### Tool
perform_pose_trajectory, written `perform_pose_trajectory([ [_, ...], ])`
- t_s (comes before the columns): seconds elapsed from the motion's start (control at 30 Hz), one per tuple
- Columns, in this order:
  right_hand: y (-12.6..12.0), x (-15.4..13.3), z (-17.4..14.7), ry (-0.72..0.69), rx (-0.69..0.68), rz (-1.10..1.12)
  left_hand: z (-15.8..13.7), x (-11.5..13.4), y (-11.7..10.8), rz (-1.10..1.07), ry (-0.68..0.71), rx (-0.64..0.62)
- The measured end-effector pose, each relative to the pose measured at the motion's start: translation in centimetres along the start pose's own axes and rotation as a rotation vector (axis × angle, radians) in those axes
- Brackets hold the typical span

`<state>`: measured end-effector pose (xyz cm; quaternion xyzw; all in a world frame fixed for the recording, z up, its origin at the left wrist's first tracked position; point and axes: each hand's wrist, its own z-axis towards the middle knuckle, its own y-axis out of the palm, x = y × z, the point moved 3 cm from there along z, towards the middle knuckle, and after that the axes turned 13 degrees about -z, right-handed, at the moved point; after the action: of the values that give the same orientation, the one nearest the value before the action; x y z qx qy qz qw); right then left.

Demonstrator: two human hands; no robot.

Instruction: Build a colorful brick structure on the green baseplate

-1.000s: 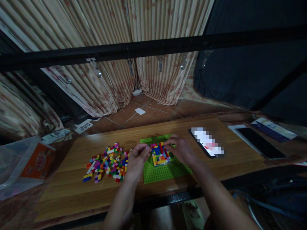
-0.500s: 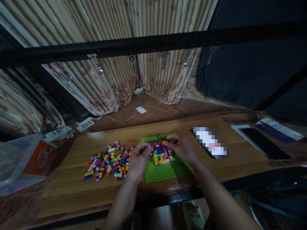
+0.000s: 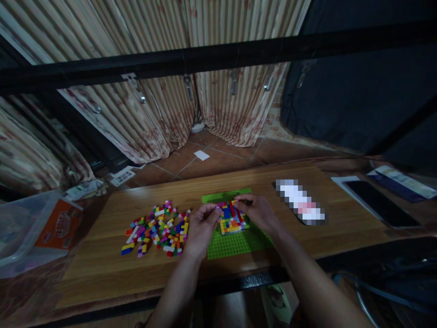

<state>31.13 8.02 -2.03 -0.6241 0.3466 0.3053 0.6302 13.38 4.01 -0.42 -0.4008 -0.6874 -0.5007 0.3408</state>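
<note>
A green studded baseplate (image 3: pixel 235 243) lies on the wooden table (image 3: pixel 102 269). On it sits a block of small coloured bricks (image 3: pixel 232 221) in red, blue, yellow and orange. My left hand (image 3: pixel 201 228) rests at the block's left edge, fingertips pinched at its upper left corner; whether they hold a small brick is too dark to tell. My right hand (image 3: pixel 257 214) touches the block's upper right edge, fingers curled on it. A loose pile of coloured bricks (image 3: pixel 157 228) lies left of the plate.
A phone with a lit screen (image 3: pixel 300 202) lies right of the plate, and a dark tablet (image 3: pixel 378 198) on papers lies further right. A clear plastic box with an orange packet (image 3: pixel 51 228) stands at far left. A black bar (image 3: pixel 218 57) crosses overhead.
Both hands stay at the brick block; their fingertips have drawn a little closer together along its upper edge. The view has shifted slightly.
</note>
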Motion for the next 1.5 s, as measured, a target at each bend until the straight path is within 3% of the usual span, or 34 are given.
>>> perform_pose_trajectory([
  [0.17, 0.2, 0.2, -0.1, 0.022, -0.052, 0.079, -0.3, 0.0, 0.3, 0.025, -0.002, -0.024],
  [0.4, -2.3, -0.8, -0.5, -0.065, 0.222, 0.300, -0.9, 0.0, 1.2, -0.030, -0.006, -0.029],
  [0.47, -2.4, -1.4, -0.9, -0.104, 0.174, 0.327, -1.1, 0.0, 1.5, -0.058, -0.004, -0.031],
  [0.67, -0.6, -2.9, -2.4, -0.195, -0.145, 0.352, -1.1, -0.1, 1.9, -0.161, -0.031, -0.007],
  [0.83, 0.1, -3.3, -2.9, -0.176, -0.188, 0.420, -0.9, -0.6, 1.8, -0.201, -0.003, 0.018],
  [1.0, -0.5, -3.2, -2.5, -0.185, -0.109, 0.329, -0.9, -0.9, 2.0, -0.205, -0.040, 0.007],
  [1.17, -1.7, -1.7, -1.6, -0.209, 0.026, 0.081, -0.8, -0.6, 1.5, -0.250, -0.058, 0.048],
  [1.5, -1.3, -2.1, -1.8, -0.326, 0.020, -0.165, -0.6, -0.3, 0.6, -0.219, -0.068, 0.049],
])
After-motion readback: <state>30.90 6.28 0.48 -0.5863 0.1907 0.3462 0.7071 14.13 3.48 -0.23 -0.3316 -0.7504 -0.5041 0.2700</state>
